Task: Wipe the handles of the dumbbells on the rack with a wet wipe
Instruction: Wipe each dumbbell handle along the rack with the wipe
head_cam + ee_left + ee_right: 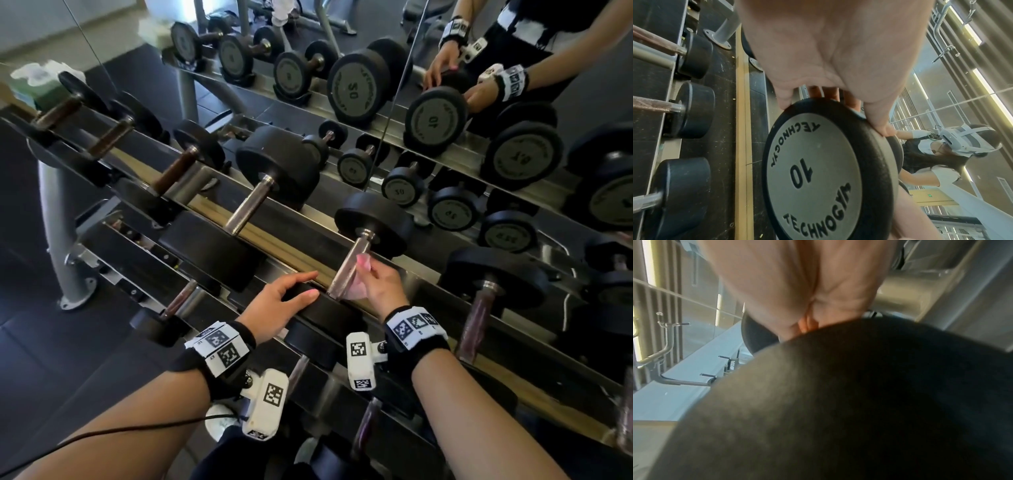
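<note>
On the upper tier of the rack lies a black dumbbell marked 10, with a steel handle. My right hand pinches a pale pink wet wipe around the lower part of that handle. My left hand holds the near head of the same dumbbell, fingers over the top and thumb on the rim. The left wrist view shows my left hand clasping the rim above the grey end plate. In the right wrist view that dark head hides the wipe and most of my right hand.
More dumbbells sit to either side, a big one to the left and one with a purplish handle to the right. A lower tier holds smaller ones. A wipes pack sits far left. A mirror backs the rack.
</note>
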Motion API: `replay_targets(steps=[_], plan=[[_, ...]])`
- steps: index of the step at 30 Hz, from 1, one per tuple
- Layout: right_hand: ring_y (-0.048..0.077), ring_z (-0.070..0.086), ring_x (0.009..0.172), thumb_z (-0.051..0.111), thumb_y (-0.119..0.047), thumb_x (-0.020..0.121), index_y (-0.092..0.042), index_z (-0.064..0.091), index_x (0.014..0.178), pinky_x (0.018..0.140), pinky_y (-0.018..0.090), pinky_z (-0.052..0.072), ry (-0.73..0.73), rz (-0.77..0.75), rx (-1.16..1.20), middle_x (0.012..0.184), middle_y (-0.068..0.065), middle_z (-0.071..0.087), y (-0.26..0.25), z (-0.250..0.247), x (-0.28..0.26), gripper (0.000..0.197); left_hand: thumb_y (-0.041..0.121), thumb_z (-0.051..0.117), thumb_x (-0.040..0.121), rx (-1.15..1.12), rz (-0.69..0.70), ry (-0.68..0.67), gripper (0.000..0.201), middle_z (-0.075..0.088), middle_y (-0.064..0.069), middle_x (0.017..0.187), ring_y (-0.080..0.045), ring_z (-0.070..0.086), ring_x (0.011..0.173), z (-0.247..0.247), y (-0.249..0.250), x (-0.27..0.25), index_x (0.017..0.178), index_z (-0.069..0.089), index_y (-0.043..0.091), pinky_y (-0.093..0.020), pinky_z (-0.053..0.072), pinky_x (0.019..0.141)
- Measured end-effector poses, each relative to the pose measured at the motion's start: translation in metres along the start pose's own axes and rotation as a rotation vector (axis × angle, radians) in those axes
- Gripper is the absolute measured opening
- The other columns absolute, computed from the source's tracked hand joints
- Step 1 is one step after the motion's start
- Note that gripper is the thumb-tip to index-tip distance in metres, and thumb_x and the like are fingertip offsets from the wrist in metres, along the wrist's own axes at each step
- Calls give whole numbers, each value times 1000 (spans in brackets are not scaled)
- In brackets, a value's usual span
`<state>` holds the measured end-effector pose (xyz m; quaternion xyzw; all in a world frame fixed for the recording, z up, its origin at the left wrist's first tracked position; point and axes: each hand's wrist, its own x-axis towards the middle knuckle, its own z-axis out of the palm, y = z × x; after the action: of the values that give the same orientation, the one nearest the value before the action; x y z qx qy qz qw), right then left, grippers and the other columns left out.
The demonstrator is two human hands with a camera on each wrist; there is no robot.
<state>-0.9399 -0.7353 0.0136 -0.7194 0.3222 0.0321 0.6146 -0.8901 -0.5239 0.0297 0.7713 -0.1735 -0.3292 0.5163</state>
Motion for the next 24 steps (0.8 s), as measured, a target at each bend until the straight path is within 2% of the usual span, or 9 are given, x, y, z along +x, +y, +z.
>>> replay_targets(steps=[4,9,11,13,15,17,19,22,24], plan=[[20,68,101,53,-28,102,-14,71,108,86,27,49,57,-23,16,101,5,73,-4,-3,-9,24,56,58,78,6,-20,-6,58,56,10,131,-7,56,119,-1,-2,1,134,55,41,-34,42,109],[0,71,89,50,-21,103,-18,70,112,66,8,50,-197,34,-34,105,0,74,2,-7,-36,23,53,58,81,-7,-9,-20,50,56,10,131,-4,56,116,-1,-4,2,130,54,46,-23,44,101],[6,71,96,50,-22,103,-16,70,112,73,13,53,-210,47,-16,107,3,74,0,-11,-36,23,54,58,80,-16,-11,-25,50,56,10,130,-3,57,115,-2,-5,2,130,54,47,-20,44,97],[19,70,102,57,-20,99,-10,69,111,87,29,55,-107,118,130,108,9,73,-4,-14,-25,20,54,58,80,-14,-12,-26,50,56,11,130,-3,58,113,-2,-6,2,130,54,47,-18,45,94],[24,69,101,59,-11,95,-13,69,105,94,36,51,8,173,294,106,10,73,-9,-13,-7,14,53,59,82,-12,-14,-24,49,56,11,130,-3,59,113,-1,-6,3,130,54,47,-20,46,96],[24,67,99,49,0,98,-13,67,108,93,36,52,54,162,489,105,10,71,-13,-10,8,25,53,59,81,-16,-17,-18,49,57,11,130,-5,59,114,-1,-5,3,130,55,47,-26,47,100],[20,68,94,44,5,99,-10,66,113,85,31,54,63,128,576,101,8,70,-13,-7,14,30,56,59,78,-19,-15,-8,49,57,11,129,-4,58,115,0,-4,3,127,56,49,-25,46,101],[17,69,97,48,-8,102,-24,69,100,82,28,52,35,101,420,104,5,72,-5,2,6,27,56,59,77,-23,-14,-4,50,57,11,128,-4,58,114,0,-4,2,126,56,49,-22,46,99],[15,68,101,49,-18,103,-29,69,99,86,27,51,18,51,252,108,4,72,2,5,-3,23,56,58,78,-20,-13,-8,49,56,13,128,-2,58,113,0,-4,2,126,55,50,-16,45,94]])
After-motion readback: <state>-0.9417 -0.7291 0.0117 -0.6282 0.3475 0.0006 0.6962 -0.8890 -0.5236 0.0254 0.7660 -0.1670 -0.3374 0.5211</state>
